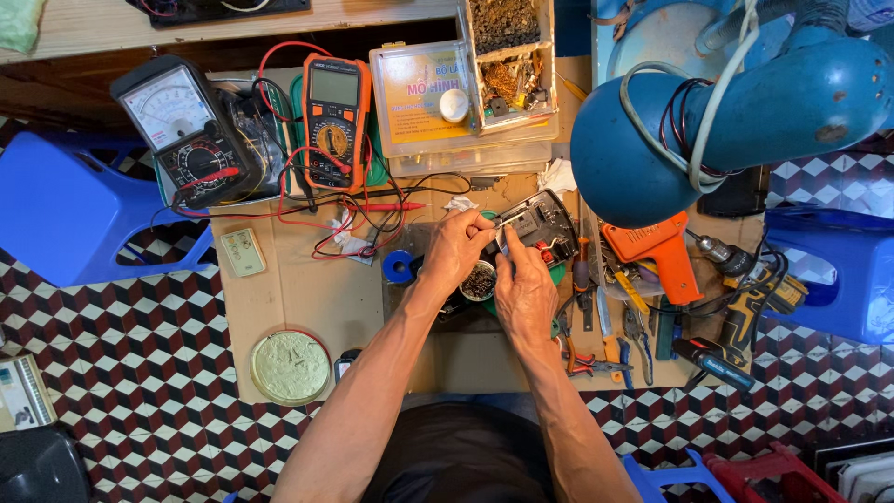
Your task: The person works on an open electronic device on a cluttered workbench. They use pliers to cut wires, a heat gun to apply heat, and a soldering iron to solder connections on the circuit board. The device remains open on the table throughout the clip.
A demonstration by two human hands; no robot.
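Observation:
My left hand [455,250] and my right hand [523,291] meet over a dark electronic device [545,226] lying on a sheet of cardboard [279,298] on the floor. The left fingers pinch a thin metal tool [507,220] whose tip rests on the device. The right hand's fingers are closed against the device's near edge, steadying it. Just below the left hand sits a small round tin [480,280] of dark material, and a blue tape roll [399,267] lies to its left.
An analog meter [191,130] and an orange digital multimeter [335,107] with red and black leads stand at the back. A blue lamp [736,107] hangs over the right side. An orange tool [656,251], pliers, screwdrivers and a cordless drill [750,298] lie at right. Blue stools flank both sides.

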